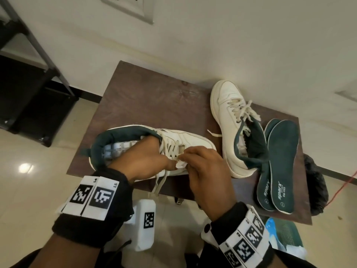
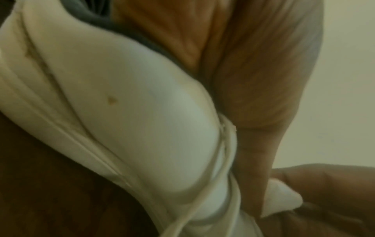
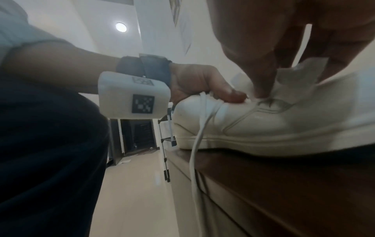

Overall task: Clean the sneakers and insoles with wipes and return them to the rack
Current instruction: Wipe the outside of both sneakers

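A white sneaker with a green lining lies on the brown table, toe to the right. My left hand reaches into its opening, thumb outside on the near side, gripping it. My right hand pinches a small white wipe and presses it on the upper by the laces. A second white sneaker lies at the right, with two green insoles beside it.
A dark rack stands on the floor at the left. A green wipes pack lies below the table's right corner, and a black bag hangs off its right edge. A loose lace hangs over the table's front edge.
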Demonstrator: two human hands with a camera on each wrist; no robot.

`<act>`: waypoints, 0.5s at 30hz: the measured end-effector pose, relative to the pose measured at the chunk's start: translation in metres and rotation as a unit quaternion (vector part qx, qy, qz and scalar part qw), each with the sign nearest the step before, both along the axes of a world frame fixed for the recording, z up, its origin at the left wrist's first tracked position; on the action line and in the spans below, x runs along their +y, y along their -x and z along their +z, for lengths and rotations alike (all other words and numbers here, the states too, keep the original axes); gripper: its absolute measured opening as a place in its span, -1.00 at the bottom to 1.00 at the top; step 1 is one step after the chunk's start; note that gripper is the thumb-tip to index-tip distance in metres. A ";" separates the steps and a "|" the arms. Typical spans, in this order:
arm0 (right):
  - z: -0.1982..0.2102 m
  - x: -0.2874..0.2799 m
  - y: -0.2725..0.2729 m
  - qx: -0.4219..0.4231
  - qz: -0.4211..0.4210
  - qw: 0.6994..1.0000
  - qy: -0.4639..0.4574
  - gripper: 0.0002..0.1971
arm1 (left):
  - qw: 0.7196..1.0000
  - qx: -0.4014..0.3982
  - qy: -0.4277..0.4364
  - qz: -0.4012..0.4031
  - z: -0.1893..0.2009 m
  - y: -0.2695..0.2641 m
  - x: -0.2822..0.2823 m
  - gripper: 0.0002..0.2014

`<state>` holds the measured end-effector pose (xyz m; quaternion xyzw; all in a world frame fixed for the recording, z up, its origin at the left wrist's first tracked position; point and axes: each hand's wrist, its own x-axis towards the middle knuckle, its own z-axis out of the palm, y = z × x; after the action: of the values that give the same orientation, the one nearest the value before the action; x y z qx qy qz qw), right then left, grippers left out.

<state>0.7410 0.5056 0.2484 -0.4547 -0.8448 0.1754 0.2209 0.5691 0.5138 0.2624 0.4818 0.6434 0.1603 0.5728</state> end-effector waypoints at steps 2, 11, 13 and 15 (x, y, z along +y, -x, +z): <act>0.001 0.010 -0.001 -0.039 -0.013 0.999 0.014 -0.77 | 1.000 -0.012 -0.003 -0.004 -0.001 0.001 0.001 -0.50; 0.016 0.040 0.002 -0.106 -0.097 0.989 0.038 -0.81 | 1.000 -0.022 0.005 0.001 -0.001 0.000 0.001 -0.48; 0.016 0.038 0.008 -0.067 -0.074 0.994 0.034 -0.81 | 1.000 -0.018 0.005 -0.002 0.000 -0.001 0.001 -0.48; 0.018 0.044 0.004 -0.036 -0.075 0.994 0.069 -0.84 | 1.000 -0.020 0.008 0.001 0.001 -0.002 0.001 -0.48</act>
<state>0.7366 0.5499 0.2660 -0.5372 -0.8012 0.2000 0.1713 0.5713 0.5145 0.2632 0.4735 0.6336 0.1649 0.5891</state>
